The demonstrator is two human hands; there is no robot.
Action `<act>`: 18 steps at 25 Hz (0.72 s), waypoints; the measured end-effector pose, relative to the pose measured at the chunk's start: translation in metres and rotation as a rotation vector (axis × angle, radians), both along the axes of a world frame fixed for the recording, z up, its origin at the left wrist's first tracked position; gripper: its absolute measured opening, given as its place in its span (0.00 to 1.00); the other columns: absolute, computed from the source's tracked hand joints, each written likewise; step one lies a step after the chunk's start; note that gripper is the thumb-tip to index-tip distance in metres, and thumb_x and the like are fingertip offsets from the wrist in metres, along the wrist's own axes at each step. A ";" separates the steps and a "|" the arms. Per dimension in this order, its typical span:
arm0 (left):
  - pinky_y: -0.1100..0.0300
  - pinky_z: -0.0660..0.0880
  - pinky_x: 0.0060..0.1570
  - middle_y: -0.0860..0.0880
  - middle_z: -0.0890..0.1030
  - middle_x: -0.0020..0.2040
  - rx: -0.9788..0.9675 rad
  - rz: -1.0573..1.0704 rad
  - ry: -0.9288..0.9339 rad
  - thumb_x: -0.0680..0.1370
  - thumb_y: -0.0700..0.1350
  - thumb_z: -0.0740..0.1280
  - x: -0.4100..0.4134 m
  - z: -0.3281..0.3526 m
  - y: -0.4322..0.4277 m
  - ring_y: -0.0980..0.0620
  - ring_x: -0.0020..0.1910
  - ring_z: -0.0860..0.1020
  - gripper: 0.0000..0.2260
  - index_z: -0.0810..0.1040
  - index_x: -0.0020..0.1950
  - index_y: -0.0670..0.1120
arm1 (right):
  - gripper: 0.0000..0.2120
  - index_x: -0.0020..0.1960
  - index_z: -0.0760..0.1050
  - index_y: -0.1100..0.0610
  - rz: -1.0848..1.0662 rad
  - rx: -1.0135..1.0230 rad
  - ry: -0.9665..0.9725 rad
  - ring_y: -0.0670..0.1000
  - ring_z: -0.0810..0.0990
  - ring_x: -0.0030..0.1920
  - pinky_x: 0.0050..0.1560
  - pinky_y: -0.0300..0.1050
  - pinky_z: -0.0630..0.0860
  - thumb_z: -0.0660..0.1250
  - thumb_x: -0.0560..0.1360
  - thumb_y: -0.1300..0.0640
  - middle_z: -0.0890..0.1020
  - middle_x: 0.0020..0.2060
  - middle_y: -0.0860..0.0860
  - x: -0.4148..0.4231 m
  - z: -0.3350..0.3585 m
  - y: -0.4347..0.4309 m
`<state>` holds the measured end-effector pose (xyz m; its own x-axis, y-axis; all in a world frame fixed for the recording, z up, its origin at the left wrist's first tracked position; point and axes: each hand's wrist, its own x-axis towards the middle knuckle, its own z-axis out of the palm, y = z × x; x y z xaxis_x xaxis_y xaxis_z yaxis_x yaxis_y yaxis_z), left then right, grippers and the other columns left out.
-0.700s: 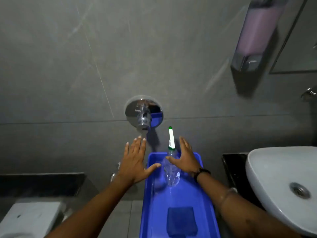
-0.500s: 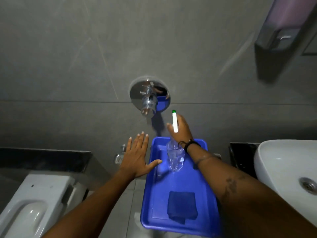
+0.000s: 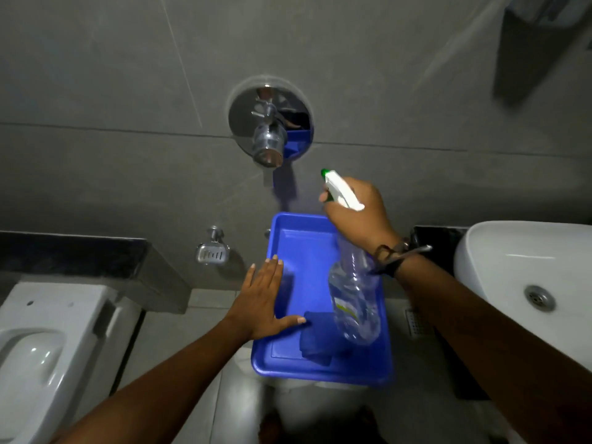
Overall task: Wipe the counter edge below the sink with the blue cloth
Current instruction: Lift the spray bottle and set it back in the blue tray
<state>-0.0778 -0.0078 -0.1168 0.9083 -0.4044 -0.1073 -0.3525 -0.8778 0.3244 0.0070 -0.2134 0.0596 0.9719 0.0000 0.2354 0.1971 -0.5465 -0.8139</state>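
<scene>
Clear spray bottle (image 3: 354, 302) now lifted off tray (image 3: 320, 368) by right hand (image 3: 355, 216); left hand (image 3: 261, 302) flat, empty; blue cloth (image 3: 317, 342) untouched, wiping not begun.

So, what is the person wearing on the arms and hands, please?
Both forearms are bare: no sleeves show, and no gloves on the left hand or the right hand. The right wrist carries a dark band with a blurred metallic part. No rings are visible.

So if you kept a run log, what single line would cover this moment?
right hand: grips clear plastic spray bottle | left hand: flat on blue plastic tray rim | folded blue cloth: untouched in tray
</scene>
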 end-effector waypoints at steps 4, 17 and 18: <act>0.48 0.35 0.77 0.41 0.38 0.81 0.011 -0.008 0.145 0.63 0.82 0.58 -0.026 -0.032 -0.007 0.43 0.80 0.37 0.63 0.39 0.80 0.41 | 0.03 0.39 0.76 0.67 0.061 -0.254 0.427 0.60 0.78 0.35 0.33 0.52 0.69 0.66 0.69 0.65 0.80 0.35 0.64 -0.080 -0.065 -0.023; 0.53 0.30 0.75 0.44 0.27 0.78 0.020 -0.023 0.230 0.55 0.84 0.62 -0.045 -0.055 0.000 0.47 0.76 0.26 0.72 0.31 0.78 0.41 | 0.12 0.36 0.65 0.50 -0.006 -0.459 0.925 0.58 0.78 0.55 0.46 0.42 0.70 0.68 0.72 0.54 0.79 0.56 0.59 -0.152 -0.152 -0.029; 0.53 0.30 0.75 0.44 0.27 0.78 0.018 -0.022 0.234 0.55 0.85 0.62 -0.045 -0.055 -0.001 0.47 0.76 0.26 0.72 0.31 0.78 0.41 | 0.09 0.39 0.67 0.51 0.001 -0.487 0.924 0.58 0.78 0.56 0.48 0.43 0.71 0.68 0.72 0.53 0.79 0.56 0.59 -0.152 -0.150 -0.025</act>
